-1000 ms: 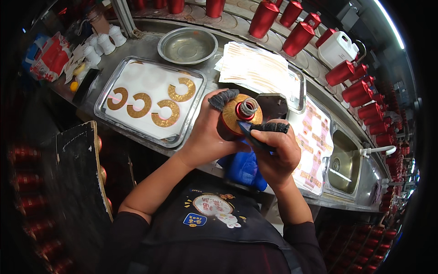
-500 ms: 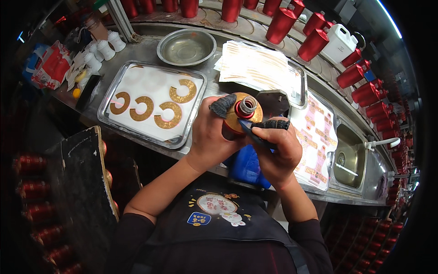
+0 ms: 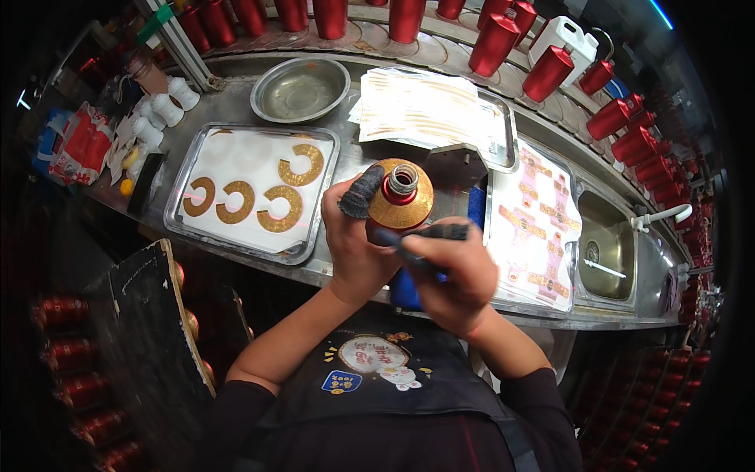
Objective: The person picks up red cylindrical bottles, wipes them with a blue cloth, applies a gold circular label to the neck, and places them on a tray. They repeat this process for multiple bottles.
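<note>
Gold tops the red bottle (image 3: 410, 208), mid-scene in the head view, neck up, the left hand (image 3: 358, 256) clamped round its left side. Near right, the right hand (image 3: 458, 277) pinches a blurred dark tool (image 3: 406, 248), tip at the bottle's near edge; contact unclear.

I've got both bare forearms (image 3: 316, 322) angled up and inward; left hand (image 3: 355, 240) curled gripping, covered thumb (image 3: 362, 193) uppermost; right hand (image 3: 458, 274) bunched in a pinch, blurred.

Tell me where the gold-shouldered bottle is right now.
In the head view, the gold-shouldered bottle is near the middle, in the left hand, right of the metal tray of gold C-shaped pieces.
</note>
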Demonstrator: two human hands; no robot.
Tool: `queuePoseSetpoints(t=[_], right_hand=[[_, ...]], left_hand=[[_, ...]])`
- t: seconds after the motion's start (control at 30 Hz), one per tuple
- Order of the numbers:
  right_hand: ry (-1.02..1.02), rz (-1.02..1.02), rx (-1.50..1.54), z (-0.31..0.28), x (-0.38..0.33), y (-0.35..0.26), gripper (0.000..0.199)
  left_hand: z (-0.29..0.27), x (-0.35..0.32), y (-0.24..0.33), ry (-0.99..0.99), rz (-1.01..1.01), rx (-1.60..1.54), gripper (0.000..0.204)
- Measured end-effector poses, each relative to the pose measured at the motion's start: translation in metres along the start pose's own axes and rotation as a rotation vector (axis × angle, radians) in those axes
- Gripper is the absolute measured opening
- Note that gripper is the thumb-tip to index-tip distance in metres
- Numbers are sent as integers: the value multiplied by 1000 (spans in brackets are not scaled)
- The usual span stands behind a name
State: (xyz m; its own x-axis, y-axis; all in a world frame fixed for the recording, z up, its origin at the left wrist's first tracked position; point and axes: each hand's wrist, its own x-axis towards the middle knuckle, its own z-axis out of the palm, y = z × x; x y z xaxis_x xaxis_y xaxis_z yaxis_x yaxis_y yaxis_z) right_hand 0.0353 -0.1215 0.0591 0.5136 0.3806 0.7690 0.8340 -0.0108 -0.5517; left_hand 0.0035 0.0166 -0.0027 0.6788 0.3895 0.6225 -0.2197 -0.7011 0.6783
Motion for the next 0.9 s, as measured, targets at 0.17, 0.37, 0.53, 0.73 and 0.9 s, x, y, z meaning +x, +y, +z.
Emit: queuePoseSetpoints(t=[0.17, 0.37, 0.53, 0.73, 0.9], right_hand=[[-49, -17, -30, -12, 2, 11, 37], [-1, 53, 17, -14, -1, 11, 33], [145, 592, 138, -15, 8, 26, 20], [74, 573, 221, -15, 30, 71, 21], [16, 673, 262, -9, 35, 86, 19]], left_hand=[[2, 6, 3, 28, -53, -181, 77], [-2, 9, 6, -28, -56, -56, 76], [-14, 20, 0, -176, -115, -98, 77], [-30, 43, -8, -364, -101, -175, 77], [-41, 62, -20, -586, -115, -388, 80]])
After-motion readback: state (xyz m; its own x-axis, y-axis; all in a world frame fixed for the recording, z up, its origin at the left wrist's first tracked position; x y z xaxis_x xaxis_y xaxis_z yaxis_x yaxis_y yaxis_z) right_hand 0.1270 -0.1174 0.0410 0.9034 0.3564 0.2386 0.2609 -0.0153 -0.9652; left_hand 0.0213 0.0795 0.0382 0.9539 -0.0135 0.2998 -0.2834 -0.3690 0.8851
